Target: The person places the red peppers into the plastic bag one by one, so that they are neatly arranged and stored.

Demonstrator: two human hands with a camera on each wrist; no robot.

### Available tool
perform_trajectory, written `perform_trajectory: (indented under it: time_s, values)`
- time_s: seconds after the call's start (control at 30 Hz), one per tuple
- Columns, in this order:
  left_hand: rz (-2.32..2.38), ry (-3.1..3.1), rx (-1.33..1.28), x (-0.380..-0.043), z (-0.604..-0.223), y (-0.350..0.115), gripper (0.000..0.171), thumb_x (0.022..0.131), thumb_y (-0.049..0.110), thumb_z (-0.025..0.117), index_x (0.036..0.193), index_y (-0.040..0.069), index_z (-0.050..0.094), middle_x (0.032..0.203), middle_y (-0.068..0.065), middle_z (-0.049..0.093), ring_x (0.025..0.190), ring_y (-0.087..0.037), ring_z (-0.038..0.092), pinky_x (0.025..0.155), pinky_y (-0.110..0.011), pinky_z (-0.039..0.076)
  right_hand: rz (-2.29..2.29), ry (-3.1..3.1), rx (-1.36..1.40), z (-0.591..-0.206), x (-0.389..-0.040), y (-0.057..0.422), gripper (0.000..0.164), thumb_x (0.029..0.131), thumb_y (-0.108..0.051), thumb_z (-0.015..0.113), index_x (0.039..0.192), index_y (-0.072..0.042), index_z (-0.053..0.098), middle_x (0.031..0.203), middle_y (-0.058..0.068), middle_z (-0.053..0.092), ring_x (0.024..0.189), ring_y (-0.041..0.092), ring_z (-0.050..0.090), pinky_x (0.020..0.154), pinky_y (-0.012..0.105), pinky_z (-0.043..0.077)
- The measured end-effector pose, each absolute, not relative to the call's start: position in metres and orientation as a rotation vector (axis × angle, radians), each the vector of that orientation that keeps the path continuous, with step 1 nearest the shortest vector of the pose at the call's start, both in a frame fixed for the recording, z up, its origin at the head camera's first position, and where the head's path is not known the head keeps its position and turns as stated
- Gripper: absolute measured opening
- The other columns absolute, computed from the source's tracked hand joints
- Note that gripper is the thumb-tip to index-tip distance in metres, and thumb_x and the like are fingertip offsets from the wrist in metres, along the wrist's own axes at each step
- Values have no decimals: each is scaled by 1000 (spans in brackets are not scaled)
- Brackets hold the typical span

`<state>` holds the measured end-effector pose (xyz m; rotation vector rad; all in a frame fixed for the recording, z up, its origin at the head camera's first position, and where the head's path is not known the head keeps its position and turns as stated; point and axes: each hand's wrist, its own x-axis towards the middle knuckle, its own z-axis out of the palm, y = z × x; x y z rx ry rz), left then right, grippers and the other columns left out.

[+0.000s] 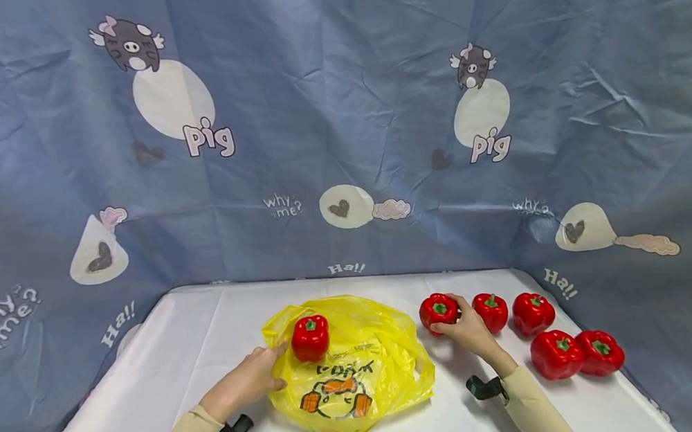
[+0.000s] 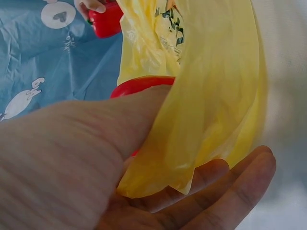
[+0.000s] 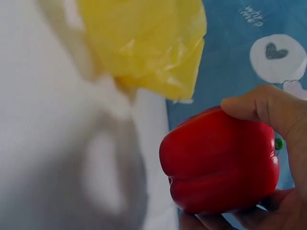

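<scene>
A yellow plastic bag with a printed cartoon lies on the white table. One red bell pepper is at the bag's upper left part; whether it is inside the mouth or on top, I cannot tell. My left hand holds the bag's left edge, and in the left wrist view the yellow film runs between thumb and fingers, hiding the thumb tip. To the right of the bag, my right hand grips another red bell pepper from its side, thumb on one face and fingers round the other.
Several more red bell peppers stand at the right: one behind my right hand, one farther right, and a pair nearer the edge. A blue printed cloth hangs round the back and sides of the white table.
</scene>
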<state>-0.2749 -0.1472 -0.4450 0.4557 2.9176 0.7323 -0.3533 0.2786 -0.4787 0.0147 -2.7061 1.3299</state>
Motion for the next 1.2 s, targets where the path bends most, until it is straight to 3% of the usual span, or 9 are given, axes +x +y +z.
perform_trajectory:
  time_s: [0.37, 1.2]
  values:
    - [730, 2922, 475, -275, -444, -148, 68, 75, 6, 79, 134, -11, 49, 128, -30, 57, 116, -43, 55, 87, -47, 50, 1413, -2715, 118, -454, -341, 259, 82, 73, -30, 82, 142, -10, 42, 134, 17, 55, 112, 31, 56, 86, 40, 54]
    - [737, 2921, 474, -274, -444, -148, 69, 76, 7, 79, 135, -11, 48, 130, -29, 56, 117, -42, 54, 90, -49, 49, 1553, -2689, 276, -430, -324, 234, 79, 74, -25, 82, 142, -15, 43, 135, 13, 55, 117, 32, 55, 87, 42, 54]
